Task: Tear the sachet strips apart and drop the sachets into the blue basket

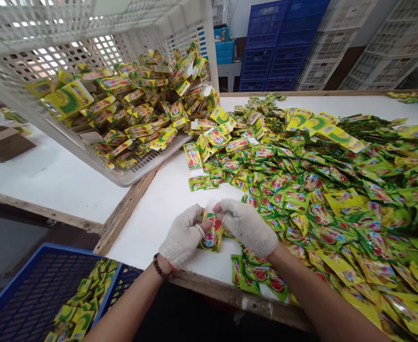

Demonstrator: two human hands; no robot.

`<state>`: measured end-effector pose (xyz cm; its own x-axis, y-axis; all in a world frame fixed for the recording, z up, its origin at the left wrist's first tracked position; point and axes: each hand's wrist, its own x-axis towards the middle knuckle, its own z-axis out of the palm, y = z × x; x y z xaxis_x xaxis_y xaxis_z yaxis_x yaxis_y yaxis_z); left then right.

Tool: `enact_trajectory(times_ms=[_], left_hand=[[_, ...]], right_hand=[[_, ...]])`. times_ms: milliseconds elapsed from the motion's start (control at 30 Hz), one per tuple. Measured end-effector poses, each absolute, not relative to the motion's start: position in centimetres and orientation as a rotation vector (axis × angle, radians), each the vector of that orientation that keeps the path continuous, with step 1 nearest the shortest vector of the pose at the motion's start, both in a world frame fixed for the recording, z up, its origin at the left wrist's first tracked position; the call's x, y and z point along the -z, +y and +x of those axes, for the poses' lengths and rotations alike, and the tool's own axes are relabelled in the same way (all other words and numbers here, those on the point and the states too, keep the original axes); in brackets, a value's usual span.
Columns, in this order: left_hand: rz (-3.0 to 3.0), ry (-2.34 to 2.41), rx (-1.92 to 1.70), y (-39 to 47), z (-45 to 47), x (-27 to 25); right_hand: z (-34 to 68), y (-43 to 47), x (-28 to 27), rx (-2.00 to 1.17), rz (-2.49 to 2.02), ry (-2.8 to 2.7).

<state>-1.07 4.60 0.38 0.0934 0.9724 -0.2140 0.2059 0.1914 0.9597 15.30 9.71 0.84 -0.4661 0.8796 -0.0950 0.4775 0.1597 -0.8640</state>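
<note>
My left hand [182,235], in a white fingerless glove, is closed around a small yellow-green cardboard box [212,237] with a watermelon picture. The box stands tilted just above the white tabletop, close to the front edge. At its upper end, my right hand [250,227], gloved the same way, has its fingers pinched at the box's pale flap, which is partly blurred. Under and beside the right hand lie small green candy sachets [259,270]. Whether a sachet is inside the box is hidden.
A tilted white plastic crate [130,178] full of small boxes rests at the left. A wide heap of sachets [323,228] covers the right, with flat boxes [323,126] on top. Below the wooden edge stands a blue crate [27,285] holding boxes. Stacked crates [280,42] stand behind.
</note>
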Motion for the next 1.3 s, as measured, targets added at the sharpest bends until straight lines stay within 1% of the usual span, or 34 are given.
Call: enact_trajectory(times_ms=[67,167,233,300,400,467,533,600,700,900,1067,1133,1300], left_hand=[[1.035,1.320,-1.033,4.5,-1.2,0.0],[0.987,1.314,-1.219,3.9,-1.2,0.8],[1.032,1.283,-1.257,3.4,-1.4,1.3],[1.065,1.257,-1.201,3.1,-1.8,1.6],[1.171,1.305,-1.017,2.8,-2.6,1.5],[1.267,1.349,-0.926,2.8,-3.1,1.3],[1.263,1.345,-0.924,2.9,-3.3,1.4],[1.147,1.298,-0.993,3.1,-3.3,1.6],[1.069,1.294,-1.040,3.1,-3.2,1.8],[1.325,1.376,-0.940,3.0,-3.5,1.2],[1.324,1.404,-0.887,3.5,-3.5,0.5],[1.380,1.400,-0.875,3.4,-3.6,0.1],[1.678,1.253,-0.859,2.2,-3.8,-0.8]], right_hand=[[15.0,9.5,-0.5,-1.161,-1.317,-1.772],[14.6,9.2,0.2,-1.346,-1.229,-1.647],[14.6,9.2,0.5,-1.462,-1.145,-1.663],[14.9,9.3,0.5,-1.450,-1.136,-1.787],[15.4,9.6,0.3,-1.334,-1.153,-2.151],[15.5,9.7,0.4,-1.340,-1.142,-2.288],[15.4,9.6,0.7,-1.409,-1.147,-2.253],[15.3,9.4,0.8,-1.400,-1.161,-2.201],[15.2,9.2,0.6,-1.270,-1.188,-2.291],[15.5,8.6,-1.4,-1.039,-1.112,-2.499],[15.2,8.3,-1.6,-1.122,-1.220,-2.330],[15.4,8.6,-1.6,-1.148,-1.205,-2.371],[17.9,9.3,-2.3,-1.239,-0.874,-2.675]])
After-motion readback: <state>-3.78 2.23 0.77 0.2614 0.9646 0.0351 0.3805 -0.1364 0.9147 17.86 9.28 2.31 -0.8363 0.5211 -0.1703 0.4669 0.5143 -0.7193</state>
